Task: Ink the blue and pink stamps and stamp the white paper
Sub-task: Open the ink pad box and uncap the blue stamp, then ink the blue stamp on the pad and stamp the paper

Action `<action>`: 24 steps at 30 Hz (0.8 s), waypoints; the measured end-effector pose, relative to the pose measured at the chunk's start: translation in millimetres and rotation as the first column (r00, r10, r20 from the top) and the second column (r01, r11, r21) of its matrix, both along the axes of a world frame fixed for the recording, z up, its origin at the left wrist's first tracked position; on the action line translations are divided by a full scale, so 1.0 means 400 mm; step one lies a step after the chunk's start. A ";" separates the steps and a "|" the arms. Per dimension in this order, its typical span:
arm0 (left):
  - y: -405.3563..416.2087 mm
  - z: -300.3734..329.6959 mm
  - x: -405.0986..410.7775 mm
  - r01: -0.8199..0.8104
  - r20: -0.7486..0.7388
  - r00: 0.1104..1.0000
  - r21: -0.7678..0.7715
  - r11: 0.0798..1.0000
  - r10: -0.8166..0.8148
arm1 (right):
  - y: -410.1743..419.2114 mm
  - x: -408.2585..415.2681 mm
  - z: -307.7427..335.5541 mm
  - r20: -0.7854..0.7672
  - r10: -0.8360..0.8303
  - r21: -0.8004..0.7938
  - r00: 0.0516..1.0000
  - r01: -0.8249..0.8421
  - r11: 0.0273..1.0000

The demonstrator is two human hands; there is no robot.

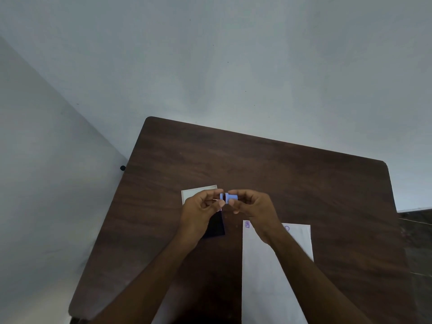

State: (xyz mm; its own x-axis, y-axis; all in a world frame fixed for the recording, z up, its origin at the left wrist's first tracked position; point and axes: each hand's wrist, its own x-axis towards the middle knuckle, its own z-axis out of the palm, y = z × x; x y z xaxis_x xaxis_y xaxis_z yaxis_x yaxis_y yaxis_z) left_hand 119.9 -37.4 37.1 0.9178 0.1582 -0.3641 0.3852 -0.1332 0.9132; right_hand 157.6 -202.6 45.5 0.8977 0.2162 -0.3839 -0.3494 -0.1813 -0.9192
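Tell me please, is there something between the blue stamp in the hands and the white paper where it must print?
Nothing visible does. The blue stamp is held above the table between the left hand and right hand. The white paper lies nearer and to the right; only the right forearm crosses over it.

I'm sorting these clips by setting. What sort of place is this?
Probably a plain indoor room with a small craft or desk setup: a dark wooden table against bare pale walls, bearing a white paper with stamp marks.
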 end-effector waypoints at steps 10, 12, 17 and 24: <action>0.078 -0.022 -0.059 -0.076 -0.084 0.994 -0.082 0.994 0.069 | 0.025 -0.023 -0.011 -0.074 0.009 0.009 0.997 -0.008 1.000; 0.106 -0.042 -0.083 -0.101 -0.091 0.991 -0.034 0.994 0.098 | 0.036 -0.030 -0.013 -0.087 0.034 0.023 0.996 -0.032 0.999; 0.173 -0.098 -0.160 -0.158 -0.108 0.980 0.108 0.982 0.169 | 0.069 -0.042 -0.017 -0.126 0.085 0.038 0.988 -0.081 0.996; 0.214 -0.158 -0.223 -0.212 -0.177 0.954 0.179 0.961 0.243 | 0.117 -0.052 -0.016 -0.167 0.122 0.020 0.978 -0.120 0.993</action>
